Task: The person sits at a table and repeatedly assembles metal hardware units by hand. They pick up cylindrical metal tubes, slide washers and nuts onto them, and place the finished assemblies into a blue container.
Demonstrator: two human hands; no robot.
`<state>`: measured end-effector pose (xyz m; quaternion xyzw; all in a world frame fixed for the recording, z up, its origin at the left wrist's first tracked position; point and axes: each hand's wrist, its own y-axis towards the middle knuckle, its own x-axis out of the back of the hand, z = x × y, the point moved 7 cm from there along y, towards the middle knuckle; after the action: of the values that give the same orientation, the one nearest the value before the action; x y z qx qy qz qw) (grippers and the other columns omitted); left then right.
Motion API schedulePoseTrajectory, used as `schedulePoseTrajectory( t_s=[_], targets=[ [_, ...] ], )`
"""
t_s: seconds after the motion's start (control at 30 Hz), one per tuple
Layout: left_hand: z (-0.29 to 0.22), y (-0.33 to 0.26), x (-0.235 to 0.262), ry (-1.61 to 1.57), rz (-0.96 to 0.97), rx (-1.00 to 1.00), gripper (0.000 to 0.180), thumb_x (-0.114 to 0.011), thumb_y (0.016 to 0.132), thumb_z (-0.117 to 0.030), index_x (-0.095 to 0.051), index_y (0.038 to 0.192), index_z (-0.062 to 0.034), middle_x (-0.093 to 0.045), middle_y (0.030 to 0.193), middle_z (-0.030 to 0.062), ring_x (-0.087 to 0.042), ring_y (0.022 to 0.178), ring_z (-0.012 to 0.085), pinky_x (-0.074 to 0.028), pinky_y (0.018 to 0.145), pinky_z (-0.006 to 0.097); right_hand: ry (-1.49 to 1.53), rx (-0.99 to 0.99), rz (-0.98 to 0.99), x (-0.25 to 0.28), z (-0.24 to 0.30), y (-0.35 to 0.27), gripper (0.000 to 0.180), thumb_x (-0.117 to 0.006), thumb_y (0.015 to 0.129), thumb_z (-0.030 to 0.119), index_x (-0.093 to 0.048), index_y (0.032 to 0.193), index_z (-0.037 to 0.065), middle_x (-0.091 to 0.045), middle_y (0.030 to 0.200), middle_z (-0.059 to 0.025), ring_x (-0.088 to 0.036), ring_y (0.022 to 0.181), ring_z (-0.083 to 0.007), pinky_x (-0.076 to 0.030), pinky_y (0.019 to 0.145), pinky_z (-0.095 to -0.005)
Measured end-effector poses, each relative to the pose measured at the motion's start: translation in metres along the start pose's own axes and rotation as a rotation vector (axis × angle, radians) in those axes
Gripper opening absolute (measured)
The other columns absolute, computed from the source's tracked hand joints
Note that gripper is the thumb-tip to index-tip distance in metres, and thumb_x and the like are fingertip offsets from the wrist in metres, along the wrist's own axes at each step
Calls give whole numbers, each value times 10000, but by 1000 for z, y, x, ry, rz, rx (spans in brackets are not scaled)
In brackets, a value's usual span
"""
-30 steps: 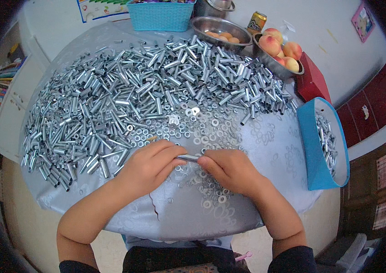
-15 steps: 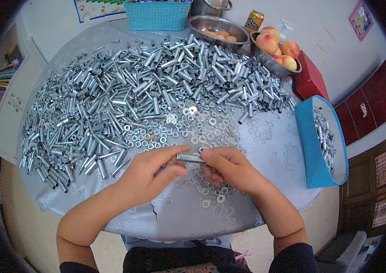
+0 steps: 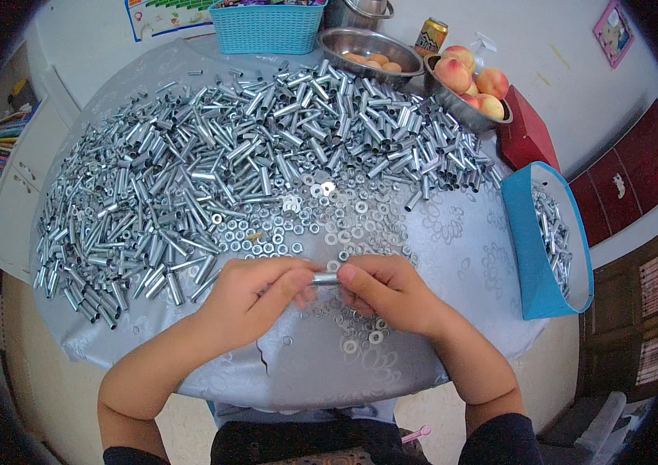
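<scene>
Between my two hands, level above the table, is a short shiny metal sleeve (image 3: 325,279). My left hand (image 3: 255,298) has its thumb and fingers closed on the sleeve's left end. On its right end, my right hand (image 3: 391,291) pinches with thumb and curled fingers. Whether anything sits inside the sleeve is hidden. A broad heap of loose metal sleeves and rods (image 3: 213,147) covers the far and left parts of the table. Hex nuts (image 3: 267,248) lie just beyond my left hand, and flat washers (image 3: 360,207) are scattered beyond and beneath my right hand.
The round table has a silvery patterned cloth (image 3: 461,287). A blue box (image 3: 519,248) holding metal pieces stands at the right edge. Behind are a red box (image 3: 527,128), a bowl of peaches (image 3: 472,116), a bowl of eggs (image 3: 337,58), a can (image 3: 431,35) and a turquoise basket (image 3: 267,29).
My left hand has moved in from the sleeve's left side and closed on its end; its fingers were apart before. My right hand keeps its pinch nearly in place.
</scene>
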<state>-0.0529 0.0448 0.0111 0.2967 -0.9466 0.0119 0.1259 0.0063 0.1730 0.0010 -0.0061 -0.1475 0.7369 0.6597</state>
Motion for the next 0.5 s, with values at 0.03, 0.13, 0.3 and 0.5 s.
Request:
schedulePoseTrajectory(
  t_s=[0.03,0.13,0.3,0.5],
  targets=[
    [-4,0,2,103,-29,-64,206,-580,800,-61,-600,1000,-13,-612,940,131,-611,778,235,-472,690,292,-43,16,20,-1,0,1,448,-429,906,400,-534,664,37,-473,564,7,-428,508,-66,-366,475,-226],
    [-20,1,4,350,-147,-325,192,-560,821,-98,-598,978,4,-616,894,120,-611,769,229,-469,692,301,-29,-5,-12,0,-2,4,430,-437,905,385,-535,669,40,-479,577,2,-433,524,-64,-367,484,-226],
    [-23,-4,9,189,-312,-345,160,-530,847,-136,-584,939,-16,-596,829,110,-595,736,225,-459,639,297,35,-40,-4,-1,-4,4,403,-434,911,355,-534,696,30,-486,584,-13,-443,536,-83,-372,496,-246],
    [-13,0,4,348,-59,-109,146,-561,823,-135,-565,896,-9,-584,880,120,-579,804,256,-452,648,298,-84,90,-21,-1,0,4,406,-419,918,355,-520,696,32,-465,577,-3,-432,518,-89,-362,484,-237]
  ],
)
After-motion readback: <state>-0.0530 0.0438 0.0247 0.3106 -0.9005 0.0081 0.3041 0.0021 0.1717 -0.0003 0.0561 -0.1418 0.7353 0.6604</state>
